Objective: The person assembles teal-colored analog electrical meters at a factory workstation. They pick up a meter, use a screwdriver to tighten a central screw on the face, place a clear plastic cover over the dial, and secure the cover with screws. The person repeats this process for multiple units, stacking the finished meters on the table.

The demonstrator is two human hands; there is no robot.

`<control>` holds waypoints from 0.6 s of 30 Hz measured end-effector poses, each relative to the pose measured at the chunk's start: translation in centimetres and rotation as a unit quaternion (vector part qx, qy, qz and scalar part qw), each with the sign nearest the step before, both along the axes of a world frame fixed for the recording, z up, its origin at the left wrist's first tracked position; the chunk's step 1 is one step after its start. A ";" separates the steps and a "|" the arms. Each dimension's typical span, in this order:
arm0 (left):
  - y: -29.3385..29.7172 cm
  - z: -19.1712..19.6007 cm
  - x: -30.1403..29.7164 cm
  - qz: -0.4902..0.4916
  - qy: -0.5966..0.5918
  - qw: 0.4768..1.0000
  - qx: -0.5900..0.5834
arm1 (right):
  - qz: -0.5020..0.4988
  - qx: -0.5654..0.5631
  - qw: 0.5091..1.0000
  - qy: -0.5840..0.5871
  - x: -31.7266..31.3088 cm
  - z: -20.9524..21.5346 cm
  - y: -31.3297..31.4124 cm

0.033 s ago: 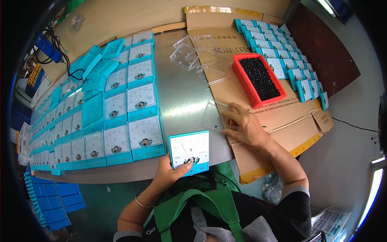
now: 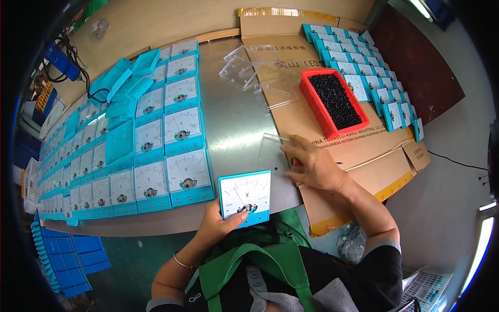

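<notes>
My left hand [image 2: 221,218] grips a panel voltmeter [image 2: 245,195] with a teal case and white dial, at the table's near edge. Its thumb lies over the lower dial near the pointer's mechanism. To the right, my right hand [image 2: 317,166] has its fingers curled at the edge of a clear plastic cover [image 2: 267,153], which is hard to see against the metal. Something red [image 2: 297,163] shows inside that same hand, and a thin dark tip sticks out behind it; the kind of tool is mostly hidden.
Rows of similar voltmeters [image 2: 182,125] fill the table's left, with empty teal cases [image 2: 122,88] on top. Loose clear covers [image 2: 239,72] lie farther back. On cardboard [image 2: 358,151] at right stand a red bin [image 2: 325,122] of small black parts and more voltmeters [image 2: 374,83].
My right hand has shifted slightly left, and the clear cover has moved with it toward the voltmeter. The voltmeter in my left hand has tilted very slightly.
</notes>
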State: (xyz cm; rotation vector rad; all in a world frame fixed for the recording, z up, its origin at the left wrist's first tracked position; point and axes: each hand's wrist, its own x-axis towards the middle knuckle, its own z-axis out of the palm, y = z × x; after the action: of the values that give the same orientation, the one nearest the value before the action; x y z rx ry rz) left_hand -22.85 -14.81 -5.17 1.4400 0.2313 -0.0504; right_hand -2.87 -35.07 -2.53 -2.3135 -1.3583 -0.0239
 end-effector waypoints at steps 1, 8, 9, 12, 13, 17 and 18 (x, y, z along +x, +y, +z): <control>0.1 0.1 -0.2 0.003 0.008 1.000 -0.010 | 0.025 -0.020 0.999 -0.006 -0.5 0.1 0.7; 0.4 0.1 -0.1 0.081 0.007 0.984 -0.157 | -0.028 0.098 0.973 0.208 0.0 3.5 2.9; 0.1 0.7 0.3 0.077 0.011 0.979 -0.187 | 0.009 0.109 0.961 0.254 -0.5 4.1 2.7; 0.1 1.1 0.8 0.055 -0.007 0.954 -0.293 | 0.097 0.096 0.948 0.286 -2.3 4.9 2.9; 0.0 1.0 1.0 0.058 -0.005 0.931 -0.360 | 0.122 0.085 0.949 0.279 -2.7 5.0 3.0; -0.2 0.0 1.4 0.026 0.001 0.879 -0.476 | 0.121 0.069 0.945 0.298 -2.9 4.3 2.7; -0.3 -0.1 1.4 0.017 0.001 0.873 -0.488 | 0.118 0.061 0.945 0.300 -3.0 4.3 2.6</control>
State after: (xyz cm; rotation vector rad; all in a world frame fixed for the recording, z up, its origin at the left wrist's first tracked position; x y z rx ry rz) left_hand -21.40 -15.10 -5.25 0.4205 0.1878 -0.1195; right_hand -5.83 -32.47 1.72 -1.8177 -1.2470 0.6038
